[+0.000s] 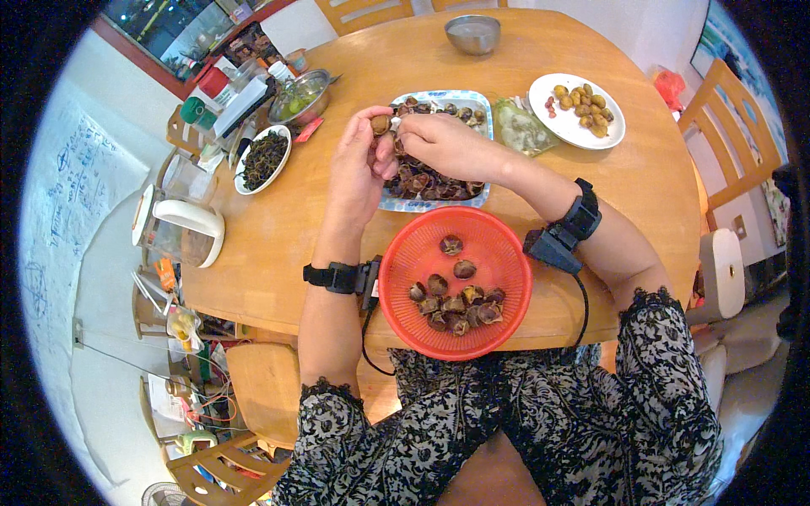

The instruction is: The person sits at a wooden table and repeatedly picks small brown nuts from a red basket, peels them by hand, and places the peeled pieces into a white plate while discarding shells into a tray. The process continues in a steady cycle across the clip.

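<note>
Raised over the tray, my left hand pinches a brown chestnut between thumb and fingers. My right hand is curled close beside it, fingertips near a small white bit; what those fingers hold is hidden. Below both hands lies a blue-and-white patterned tray with a heap of dark chestnut shells and several whole chestnuts at its far side. Closer to me, a red plastic basket holds several dark chestnuts with split shells.
At the right stands a white plate of peeled chestnuts beside a greenish plastic bag. A steel bowl is at the far edge. On the left are a dish of dark dried leaves, a glass pitcher and a steel basin.
</note>
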The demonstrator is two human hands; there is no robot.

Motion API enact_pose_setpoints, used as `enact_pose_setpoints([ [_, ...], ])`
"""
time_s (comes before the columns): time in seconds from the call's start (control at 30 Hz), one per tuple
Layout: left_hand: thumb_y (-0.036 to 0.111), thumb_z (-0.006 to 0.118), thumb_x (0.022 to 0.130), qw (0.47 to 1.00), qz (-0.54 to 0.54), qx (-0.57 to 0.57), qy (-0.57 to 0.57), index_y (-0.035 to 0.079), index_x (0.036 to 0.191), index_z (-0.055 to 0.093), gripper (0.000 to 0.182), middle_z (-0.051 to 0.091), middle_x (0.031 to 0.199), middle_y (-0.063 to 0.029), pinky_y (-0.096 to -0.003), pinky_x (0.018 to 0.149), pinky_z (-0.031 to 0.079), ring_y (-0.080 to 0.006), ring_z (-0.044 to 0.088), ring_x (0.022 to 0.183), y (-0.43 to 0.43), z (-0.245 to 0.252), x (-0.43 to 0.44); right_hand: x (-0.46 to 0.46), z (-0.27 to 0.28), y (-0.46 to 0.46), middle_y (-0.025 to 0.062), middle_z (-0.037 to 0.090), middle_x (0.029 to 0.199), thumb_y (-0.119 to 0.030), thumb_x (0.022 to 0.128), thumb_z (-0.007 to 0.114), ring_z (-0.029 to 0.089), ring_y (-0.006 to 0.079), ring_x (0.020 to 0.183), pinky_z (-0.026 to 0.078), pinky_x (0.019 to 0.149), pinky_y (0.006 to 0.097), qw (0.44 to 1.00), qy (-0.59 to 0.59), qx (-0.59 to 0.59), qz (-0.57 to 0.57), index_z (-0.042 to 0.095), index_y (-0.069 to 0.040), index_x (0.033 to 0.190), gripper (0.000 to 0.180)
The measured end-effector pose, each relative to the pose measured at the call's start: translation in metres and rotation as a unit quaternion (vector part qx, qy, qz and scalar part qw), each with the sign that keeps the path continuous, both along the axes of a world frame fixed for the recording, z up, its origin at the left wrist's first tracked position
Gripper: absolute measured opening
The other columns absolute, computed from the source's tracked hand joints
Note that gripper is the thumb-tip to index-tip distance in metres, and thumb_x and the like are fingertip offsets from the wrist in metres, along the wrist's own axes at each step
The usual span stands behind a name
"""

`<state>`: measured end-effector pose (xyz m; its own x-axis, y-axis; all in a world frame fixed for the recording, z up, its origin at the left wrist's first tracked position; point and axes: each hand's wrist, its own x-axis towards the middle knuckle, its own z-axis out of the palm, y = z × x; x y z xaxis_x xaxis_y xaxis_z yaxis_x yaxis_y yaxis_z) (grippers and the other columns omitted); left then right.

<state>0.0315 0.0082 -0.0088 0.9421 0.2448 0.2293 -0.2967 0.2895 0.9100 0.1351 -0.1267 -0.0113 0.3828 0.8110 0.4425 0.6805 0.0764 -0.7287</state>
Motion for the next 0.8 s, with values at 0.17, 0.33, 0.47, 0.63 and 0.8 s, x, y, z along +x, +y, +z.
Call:
enact_pose_setpoints([
  [0.17, 0.028, 0.041, 0.102, 1.0, 0.018, -0.015, 0.006, 0.005, 0.119, 0.051, 0.03, 0.041, 0.068, 0.0022, -0.0229, 0.056, 0.036, -0.0078, 0.038, 0.06, -0.004, 0.002, 0.001, 0.001, -0.003, -0.004, 0.0218, 0.065, 0.094, -0.015, 0.085, 0.052, 0.063, 0.0374, 0.093, 0.049, 0.081, 0.0446, 0.998, -0.044, -0.026, -0.045, 0.062, 0.002, 0.094, 0.022],
  [0.33, 0.026, 0.042, 0.102, 0.995, 0.039, 0.088, 0.028, 0.005, 0.118, 0.051, 0.028, 0.044, 0.07, 0.0014, -0.0223, 0.057, 0.037, -0.0082, 0.041, 0.062, -0.008, 0.002, 0.001, 0.0, 0.002, -0.004, 0.0208, 0.066, 0.092, -0.017, 0.084, 0.054, 0.064, 0.0349, 0.089, 0.05, 0.079, 0.0424, 1.0, 0.001, -0.004, -0.031, 0.062, 0.001, 0.094, 0.023],
  [0.47, 0.027, 0.041, 0.102, 0.979, 0.083, 0.183, 0.028, 0.007, 0.118, 0.05, 0.026, 0.045, 0.07, 0.0007, -0.0211, 0.056, 0.036, -0.0066, 0.042, 0.062, -0.007, 0.002, -0.002, 0.0, 0.007, -0.008, 0.0156, 0.065, 0.08, -0.022, 0.086, 0.051, 0.064, 0.0263, 0.073, 0.051, 0.069, 0.0379, 0.99, 0.135, -0.026, 0.034, 0.061, 0.001, 0.09, 0.025],
  [0.63, 0.024, 0.044, 0.101, 0.9, 0.19, 0.39, -0.046, 0.005, 0.112, 0.055, 0.025, 0.056, 0.084, -0.0057, -0.026, 0.071, 0.044, -0.0135, 0.054, 0.078, -0.004, -0.004, 0.005, -0.003, 0.012, -0.007, 0.0093, 0.062, 0.07, -0.026, 0.09, 0.047, 0.058, 0.0204, 0.058, 0.047, 0.054, 0.0353, 0.989, 0.14, -0.025, 0.028, 0.058, 0.0, 0.085, 0.029],
  [0.8, 0.019, 0.049, 0.097, 0.876, 0.197, 0.435, -0.074, 0.002, 0.111, 0.057, 0.023, 0.059, 0.099, -0.009, -0.0299, 0.083, 0.045, -0.0187, 0.057, 0.095, 0.0, -0.004, 0.003, -0.006, 0.011, -0.007, 0.0056, 0.06, 0.069, -0.025, 0.093, 0.045, 0.052, 0.0137, 0.052, 0.043, 0.048, 0.0296, 0.985, 0.164, -0.001, 0.051, 0.055, -0.001, 0.085, 0.027],
])
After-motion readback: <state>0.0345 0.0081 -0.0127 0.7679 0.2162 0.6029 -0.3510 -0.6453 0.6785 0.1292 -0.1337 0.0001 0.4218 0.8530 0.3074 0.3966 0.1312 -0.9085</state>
